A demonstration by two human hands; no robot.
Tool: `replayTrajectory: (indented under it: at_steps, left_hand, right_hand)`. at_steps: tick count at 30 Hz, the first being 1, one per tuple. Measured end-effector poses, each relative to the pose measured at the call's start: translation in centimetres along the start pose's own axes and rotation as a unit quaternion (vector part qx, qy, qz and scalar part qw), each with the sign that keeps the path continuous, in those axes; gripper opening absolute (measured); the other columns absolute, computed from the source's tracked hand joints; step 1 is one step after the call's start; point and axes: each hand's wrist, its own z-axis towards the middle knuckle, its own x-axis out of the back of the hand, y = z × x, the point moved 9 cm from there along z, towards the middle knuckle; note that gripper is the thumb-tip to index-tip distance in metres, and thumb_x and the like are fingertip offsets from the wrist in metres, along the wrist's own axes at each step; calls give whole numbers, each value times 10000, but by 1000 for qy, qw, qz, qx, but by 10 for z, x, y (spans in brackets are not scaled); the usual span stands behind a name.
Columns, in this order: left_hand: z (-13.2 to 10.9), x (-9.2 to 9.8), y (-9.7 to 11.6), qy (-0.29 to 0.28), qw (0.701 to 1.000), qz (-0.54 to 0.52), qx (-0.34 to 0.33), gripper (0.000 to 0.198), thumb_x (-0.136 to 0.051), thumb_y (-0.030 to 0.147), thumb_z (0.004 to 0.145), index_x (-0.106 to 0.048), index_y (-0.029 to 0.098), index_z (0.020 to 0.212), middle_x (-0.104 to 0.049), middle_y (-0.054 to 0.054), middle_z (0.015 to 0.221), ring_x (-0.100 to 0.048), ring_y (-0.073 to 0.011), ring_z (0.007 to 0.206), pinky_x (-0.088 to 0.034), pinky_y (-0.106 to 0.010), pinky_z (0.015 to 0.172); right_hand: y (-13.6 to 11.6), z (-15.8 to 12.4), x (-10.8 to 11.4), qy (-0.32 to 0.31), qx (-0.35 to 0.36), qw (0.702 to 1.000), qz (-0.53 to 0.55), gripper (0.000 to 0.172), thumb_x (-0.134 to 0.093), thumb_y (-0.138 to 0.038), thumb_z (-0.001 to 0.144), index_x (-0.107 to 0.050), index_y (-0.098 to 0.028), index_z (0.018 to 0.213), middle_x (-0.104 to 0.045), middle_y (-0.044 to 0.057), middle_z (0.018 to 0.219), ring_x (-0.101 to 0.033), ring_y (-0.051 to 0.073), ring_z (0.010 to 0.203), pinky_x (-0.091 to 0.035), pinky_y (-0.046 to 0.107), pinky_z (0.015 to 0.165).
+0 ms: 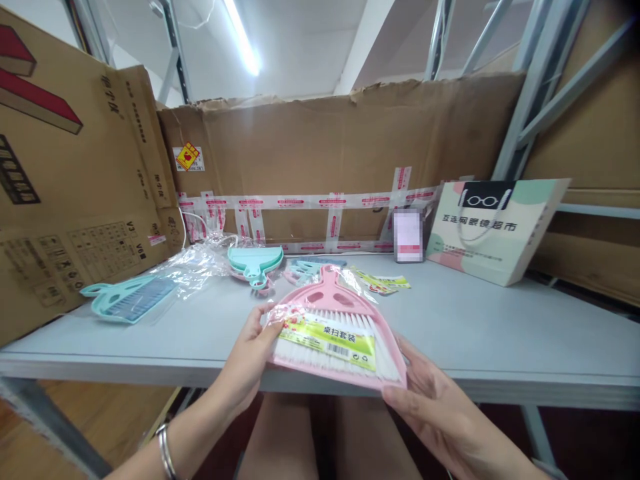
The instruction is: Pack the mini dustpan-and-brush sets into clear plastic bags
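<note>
Pink dustpan-and-brush set (325, 300) up at the table's (500, 340) front edge, and you've got it two-handed: your left hand (253, 350) pinches its left side, thumb on the label (335, 339), while your right hand (425, 393) clasps its lower right corner.

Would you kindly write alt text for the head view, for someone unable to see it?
A left hand and a right hand hold a labelled pink dustpan with a white brush near a table's edge; beyond are turquoise dustpans, a phone and a bag.
</note>
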Motion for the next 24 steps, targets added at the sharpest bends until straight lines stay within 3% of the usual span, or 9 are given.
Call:
replayTrajectory:
  at_steps: [4, 11, 14, 17, 19, 21, 22, 23, 24]
  left_hand:
    - [-2, -3, -1, -24, 999, 27, 19, 414, -573, 319, 804, -433, 235, 1184, -684, -43, 861, -656, -167, 685, -522, -233, 463]
    - [-15, -11, -1, -98, 994, 19, 35, 497, -669, 343, 734, -478, 232, 1179, -620, -93, 1140, -651, -178, 865, -572, -252, 594]
    - [-16, -6, -2, -114, 991, 64, 29, 586, -655, 364, 741, -416, 225, 1258, -648, -93, 1050, -666, -181, 822, -569, -267, 625]
    - [-15, 15, 8, -62, 970, 231, -33, 753, -597, 421, 777, -226, 185, 1389, -653, -16, 720, -630, -156, 529, -540, -283, 513]
    - [-27, 26, 38, 43, 903, 378, -200, 740, -568, 428, 796, -221, 171, 1397, -597, 35, 581, -581, -150, 449, -505, -271, 470]
    - [-64, 10, 66, 116, 759, 470, -436, 597, -560, 384, 811, -352, 202, 1340, -645, 2, 673, -632, -159, 591, -522, -267, 578]
    - [-86, -10, 65, 88, 671, 497, -543, 533, -565, 362, 810, -413, 219, 1300, -679, -25, 783, -655, -166, 716, -527, -272, 674]
    - [-104, -33, 53, 21, 588, 522, -617, 482, -563, 352, 812, -459, 228, 1266, -693, -44, 907, -650, -176, 858, -508, -293, 803]
    - [-113, -51, 36, -39, 522, 552, -650, 448, -542, 355, 825, -488, 215, 1247, -681, -62, 1024, -621, -186, 974, -461, -324, 913]
  right_hand:
    - [7, 1, 13, 36, 2, 999, 16, 683, -778, -265, 623, -534, -253, 1261, -644, 103, 1151, -600, 233, 1067, -483, 373, 932]
    - [25, -4, 33, 147, -16, 987, 56, 609, -805, -252, 596, -593, -169, 1160, -675, 91, 1079, -637, 206, 995, -542, 268, 869]
    - [27, -6, 36, 165, -13, 984, 63, 593, -804, -236, 597, -588, -172, 1145, -686, 75, 1049, -635, 212, 1002, -561, 254, 844]
    - [29, -10, 42, 196, -5, 978, 66, 519, -795, -214, 608, -596, -196, 1088, -693, 48, 1026, -641, 207, 993, -572, 240, 827]
    - [31, -12, 44, 210, 5, 975, 69, 502, -794, -203, 610, -588, -213, 1068, -699, 31, 1001, -654, 195, 961, -576, 234, 816]
    - [33, -13, 45, 211, 17, 975, 67, 506, -791, -219, 619, -576, -221, 1077, -700, 25, 985, -658, 190, 950, -575, 239, 816]
    - [34, -13, 45, 209, 23, 976, 63, 512, -788, -235, 626, -570, -222, 1089, -698, 27, 983, -655, 194, 957, -574, 247, 820]
    - [35, -14, 45, 207, 27, 976, 57, 522, -784, -253, 633, -564, -223, 1106, -696, 32, 986, -650, 199, 969, -571, 258, 826]
    - [36, -14, 45, 205, 31, 977, 51, 539, -781, -269, 638, -557, -225, 1126, -694, 36, 988, -648, 204, 975, -570, 268, 828]
